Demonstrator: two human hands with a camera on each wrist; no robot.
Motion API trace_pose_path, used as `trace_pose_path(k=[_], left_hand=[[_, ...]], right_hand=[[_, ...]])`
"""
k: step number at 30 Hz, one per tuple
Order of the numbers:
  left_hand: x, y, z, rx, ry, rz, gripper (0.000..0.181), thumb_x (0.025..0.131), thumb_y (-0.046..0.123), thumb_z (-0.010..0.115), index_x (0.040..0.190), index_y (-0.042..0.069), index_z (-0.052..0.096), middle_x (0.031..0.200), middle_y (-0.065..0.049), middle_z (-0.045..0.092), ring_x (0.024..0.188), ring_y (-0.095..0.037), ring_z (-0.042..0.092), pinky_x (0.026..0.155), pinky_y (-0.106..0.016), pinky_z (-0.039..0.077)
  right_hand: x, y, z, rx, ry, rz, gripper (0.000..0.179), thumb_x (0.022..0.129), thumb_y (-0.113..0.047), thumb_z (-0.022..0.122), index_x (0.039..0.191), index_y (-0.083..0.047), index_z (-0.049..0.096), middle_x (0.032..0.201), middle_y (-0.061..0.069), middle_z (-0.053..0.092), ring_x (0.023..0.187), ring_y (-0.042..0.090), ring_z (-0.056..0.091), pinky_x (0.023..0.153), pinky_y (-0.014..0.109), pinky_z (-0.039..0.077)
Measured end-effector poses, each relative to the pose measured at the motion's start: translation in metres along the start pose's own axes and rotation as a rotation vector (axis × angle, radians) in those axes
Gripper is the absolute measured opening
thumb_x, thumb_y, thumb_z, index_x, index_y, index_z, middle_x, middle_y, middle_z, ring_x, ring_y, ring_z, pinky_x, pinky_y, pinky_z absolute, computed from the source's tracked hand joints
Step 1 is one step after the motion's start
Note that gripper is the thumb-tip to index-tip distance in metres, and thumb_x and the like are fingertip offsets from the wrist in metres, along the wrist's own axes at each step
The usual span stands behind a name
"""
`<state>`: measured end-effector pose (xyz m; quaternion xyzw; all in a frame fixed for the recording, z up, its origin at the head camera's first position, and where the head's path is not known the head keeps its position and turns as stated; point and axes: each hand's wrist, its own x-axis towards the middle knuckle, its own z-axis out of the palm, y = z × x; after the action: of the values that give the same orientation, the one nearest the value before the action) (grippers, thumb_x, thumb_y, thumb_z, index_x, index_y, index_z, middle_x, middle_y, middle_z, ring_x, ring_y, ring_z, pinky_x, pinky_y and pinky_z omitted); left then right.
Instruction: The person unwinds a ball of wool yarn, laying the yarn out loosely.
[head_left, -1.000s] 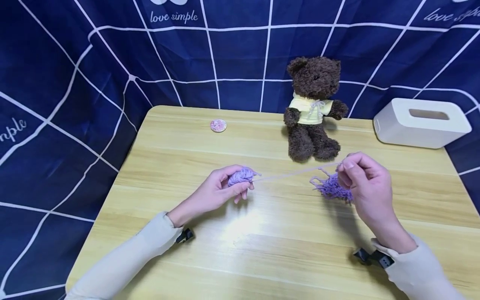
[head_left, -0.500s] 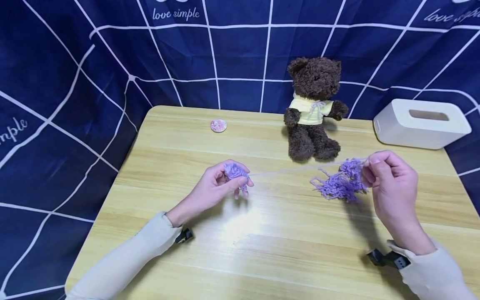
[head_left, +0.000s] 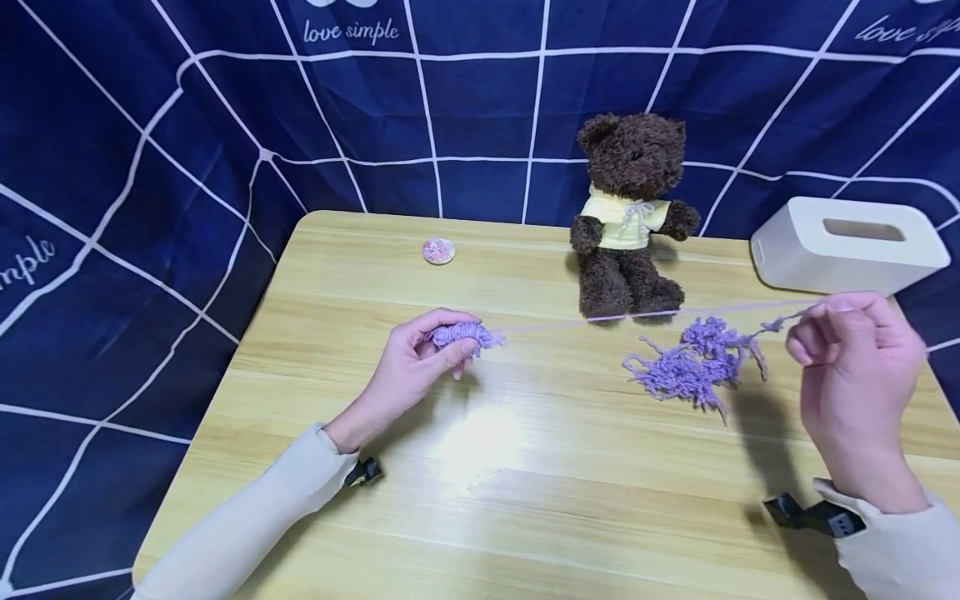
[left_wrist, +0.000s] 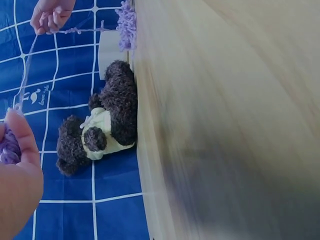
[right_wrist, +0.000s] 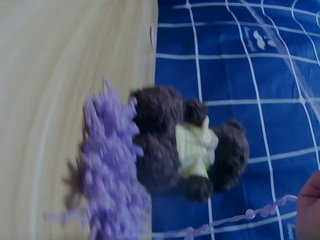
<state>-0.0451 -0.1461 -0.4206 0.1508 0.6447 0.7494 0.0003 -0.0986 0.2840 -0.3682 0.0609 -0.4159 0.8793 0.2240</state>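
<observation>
My left hand point(head_left: 405, 362) grips a small wound bundle of purple yarn point(head_left: 456, 335) between thumb and fingers, above the table's middle. From that bundle a pale purple strand point(head_left: 626, 317) runs taut across to my right hand point(head_left: 858, 367), which pinches it with thumb and forefinger. A second, knotted length of yarn point(right_wrist: 250, 214) hangs from the right hand down to a loose tangle of purple yarn point(head_left: 690, 367) on the table. In the left wrist view, the thumb presses on the bundle point(left_wrist: 9, 146), which the frame edge cuts off.
A brown teddy bear point(head_left: 633, 183) in a yellow top sits at the back of the wooden table point(head_left: 337, 275). To its right stands a white tissue box point(head_left: 847, 258). A round pink patterned disc point(head_left: 438, 251) lies back left. Blue gridded cloth point(head_left: 480, 108) hangs behind.
The right hand has moved right, drawing the strand out longer and lifting a length off the tangle. The left hand has shifted slightly left, and the bundle has turned in its fingers.
</observation>
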Motion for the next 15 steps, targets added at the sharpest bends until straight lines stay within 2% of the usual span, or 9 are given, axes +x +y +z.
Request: trace_pose_path(k=[2, 5, 7, 12, 14, 15], left_hand=[[0.000, 0.000, -0.001, 0.005, 0.012, 0.004, 0.029, 0.102, -0.008, 0.070, 0.131, -0.009, 0.069, 0.099, -0.023, 0.071, 0.073, -0.025, 0.066, 0.068, -0.027, 0.061], [0.000, 0.000, -0.001, 0.000, 0.033, 0.021, 0.030, 0.103, -0.008, 0.069, 0.132, -0.009, 0.068, 0.099, -0.022, 0.071, 0.073, -0.022, 0.066, 0.067, -0.026, 0.060], [0.001, 0.000, -0.002, -0.002, 0.047, 0.030, 0.029, 0.103, -0.008, 0.068, 0.132, -0.010, 0.067, 0.098, -0.024, 0.070, 0.073, -0.019, 0.065, 0.067, -0.026, 0.059], [0.002, -0.002, -0.003, -0.013, 0.058, 0.040, 0.031, 0.103, -0.009, 0.068, 0.134, -0.012, 0.064, 0.098, -0.026, 0.070, 0.074, -0.023, 0.064, 0.067, -0.025, 0.059], [0.002, -0.002, -0.004, -0.023, 0.056, 0.044, 0.032, 0.103, -0.009, 0.067, 0.135, -0.013, 0.063, 0.100, -0.026, 0.069, 0.075, -0.026, 0.064, 0.067, -0.025, 0.059], [0.001, -0.002, -0.004, -0.029, 0.056, 0.046, 0.032, 0.104, -0.009, 0.066, 0.135, -0.012, 0.062, 0.101, -0.026, 0.069, 0.077, -0.027, 0.064, 0.068, -0.025, 0.059]], right_hand=[[0.007, -0.005, -0.006, 0.074, 0.060, 0.001, 0.019, 0.103, 0.024, 0.044, 0.083, 0.021, 0.041, 0.064, 0.020, 0.047, 0.054, 0.019, 0.025, 0.047, 0.025, 0.017], [0.018, -0.011, -0.020, 0.099, 0.142, -0.010, 0.018, 0.105, 0.020, 0.046, 0.087, 0.018, 0.042, 0.065, 0.014, 0.038, 0.054, 0.017, 0.026, 0.048, 0.022, 0.015], [0.026, -0.016, -0.031, 0.184, 0.223, 0.037, 0.017, 0.108, 0.015, 0.045, 0.091, 0.014, 0.043, 0.067, 0.010, 0.034, 0.054, 0.016, 0.026, 0.049, 0.021, 0.014], [0.044, -0.024, -0.059, 0.338, 0.396, 0.039, 0.011, 0.107, 0.007, 0.051, 0.099, 0.010, 0.044, 0.074, 0.010, 0.035, 0.053, 0.016, 0.032, 0.042, 0.018, 0.020], [0.050, -0.025, -0.070, 0.380, 0.430, 0.022, 0.011, 0.104, 0.007, 0.054, 0.101, 0.011, 0.045, 0.076, 0.011, 0.037, 0.051, 0.016, 0.033, 0.040, 0.018, 0.023], [0.052, -0.027, -0.075, 0.386, 0.429, 0.042, 0.012, 0.102, 0.006, 0.056, 0.100, 0.011, 0.045, 0.076, 0.011, 0.038, 0.052, 0.017, 0.033, 0.040, 0.018, 0.021]])
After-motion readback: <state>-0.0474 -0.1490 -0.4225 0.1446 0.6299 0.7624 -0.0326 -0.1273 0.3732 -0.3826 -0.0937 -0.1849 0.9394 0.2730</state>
